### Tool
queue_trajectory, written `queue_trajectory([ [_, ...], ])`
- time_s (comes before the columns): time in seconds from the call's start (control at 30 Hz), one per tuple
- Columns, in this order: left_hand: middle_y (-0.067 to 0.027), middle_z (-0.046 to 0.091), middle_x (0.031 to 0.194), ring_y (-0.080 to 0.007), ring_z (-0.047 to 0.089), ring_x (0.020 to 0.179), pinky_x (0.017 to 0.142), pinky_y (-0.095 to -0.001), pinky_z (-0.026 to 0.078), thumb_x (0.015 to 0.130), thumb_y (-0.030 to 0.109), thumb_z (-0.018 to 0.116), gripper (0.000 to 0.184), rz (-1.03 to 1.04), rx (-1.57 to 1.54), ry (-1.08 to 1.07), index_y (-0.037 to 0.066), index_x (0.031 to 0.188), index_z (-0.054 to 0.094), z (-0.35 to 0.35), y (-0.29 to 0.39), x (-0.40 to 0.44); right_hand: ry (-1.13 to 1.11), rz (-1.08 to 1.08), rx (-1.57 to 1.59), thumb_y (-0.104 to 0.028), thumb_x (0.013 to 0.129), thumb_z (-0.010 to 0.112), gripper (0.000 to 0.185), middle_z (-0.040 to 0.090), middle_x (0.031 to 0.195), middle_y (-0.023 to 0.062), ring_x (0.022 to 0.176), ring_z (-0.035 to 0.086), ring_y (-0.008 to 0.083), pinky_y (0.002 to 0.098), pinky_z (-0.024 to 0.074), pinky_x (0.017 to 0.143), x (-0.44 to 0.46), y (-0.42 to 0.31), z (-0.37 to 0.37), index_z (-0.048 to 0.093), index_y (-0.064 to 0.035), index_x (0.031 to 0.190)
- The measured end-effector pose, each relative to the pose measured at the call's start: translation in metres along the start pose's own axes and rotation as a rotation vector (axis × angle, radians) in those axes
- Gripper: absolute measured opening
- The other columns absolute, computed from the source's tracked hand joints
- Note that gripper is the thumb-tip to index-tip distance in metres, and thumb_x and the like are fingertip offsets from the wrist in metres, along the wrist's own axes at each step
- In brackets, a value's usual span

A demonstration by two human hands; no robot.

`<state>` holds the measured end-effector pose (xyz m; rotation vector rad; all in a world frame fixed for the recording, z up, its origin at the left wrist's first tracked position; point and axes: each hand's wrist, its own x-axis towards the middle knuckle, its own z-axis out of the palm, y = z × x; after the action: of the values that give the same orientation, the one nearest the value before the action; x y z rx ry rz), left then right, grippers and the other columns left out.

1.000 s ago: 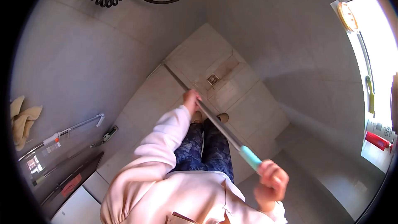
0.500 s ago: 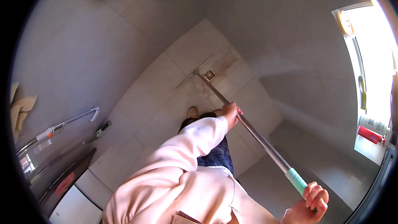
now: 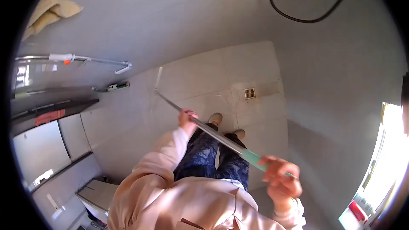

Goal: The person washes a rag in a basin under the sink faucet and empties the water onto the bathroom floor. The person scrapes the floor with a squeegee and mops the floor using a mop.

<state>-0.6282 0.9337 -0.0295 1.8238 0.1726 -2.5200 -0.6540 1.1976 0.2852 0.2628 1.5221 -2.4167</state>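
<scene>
A floor squeegee with a long metal pole slants across in front of me. Its thin head is over the pale tiled floor at left, smeared by motion. My left hand is closed around the pole partway down. At the upper end, my right hand is wrapped round the mint-green grip. Below the pole are my feet in light shoes, on the tiles. A square floor drain lies to the right of the squeegee head.
Grey walls enclose the floor. A beige towel hangs at upper left, above a metal rail. A black hose loops at the top right. White cabinets stand at left. A bright window with a red bottle is at right.
The squeegee head has swung left, away from beside the drain. Both hands have kept hold of the pole and shifted left. My view has turned toward the left side of the room.
</scene>
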Motion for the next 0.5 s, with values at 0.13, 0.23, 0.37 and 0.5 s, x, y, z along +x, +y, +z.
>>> queue_trajectory([
  [0.13, 0.0017, 0.037, 0.047, -0.0083, 0.039, 0.04, 0.036, -0.0202, 0.039, 0.073, 0.011, 0.04, 0.018, 0.246, -0.162, -0.235, 0.011, 0.055, 0.037, -0.049, 0.138, 0.05, -0.46, 0.037, -0.074, -0.013, 0.068, 0.043, 0.02, 0.045, 0.056, 0.0086, 0.059, 0.043, 0.0216, 0.0356, 0.04, 0.07, 0.062, 0.088, 0.062, 0.038, 0.0, 0.053],
  [0.23, 0.0009, 0.036, 0.048, -0.0094, 0.039, 0.042, 0.037, -0.021, 0.039, 0.074, 0.01, 0.04, 0.019, 0.255, -0.186, -0.179, 0.011, 0.055, 0.036, -0.069, 0.206, 0.075, -0.555, 0.0, 0.074, 0.002, 0.075, 0.043, 0.013, 0.044, 0.059, 0.0079, 0.059, 0.042, 0.0215, 0.0342, 0.0402, 0.069, 0.087, 0.153, 0.088, 0.039, 0.0026, 0.062],
  [0.37, 0.0004, 0.035, 0.048, -0.0137, 0.042, 0.047, 0.04, -0.0261, 0.036, 0.074, 0.008, 0.039, 0.018, 0.439, 0.165, -0.112, 0.011, 0.056, 0.035, -0.061, 0.181, 0.118, -0.336, -0.088, 0.069, -0.001, 0.074, 0.041, 0.016, 0.046, 0.06, 0.0092, 0.065, 0.045, 0.0224, 0.0351, 0.041, 0.068, 0.089, 0.15, 0.071, 0.044, 0.0028, 0.059],
  [0.5, -0.0063, 0.041, 0.052, -0.0218, 0.045, 0.051, 0.044, -0.0337, 0.035, 0.065, 0.008, 0.048, 0.011, 0.528, 0.438, -0.239, 0.008, 0.055, 0.044, -0.045, 0.052, 0.149, -0.304, -0.163, -0.147, -0.014, 0.07, 0.037, 0.025, 0.042, 0.051, 0.0104, 0.053, 0.04, 0.024, 0.0372, 0.0382, 0.057, 0.095, 0.076, -0.022, 0.036, 0.0007, 0.05],
])
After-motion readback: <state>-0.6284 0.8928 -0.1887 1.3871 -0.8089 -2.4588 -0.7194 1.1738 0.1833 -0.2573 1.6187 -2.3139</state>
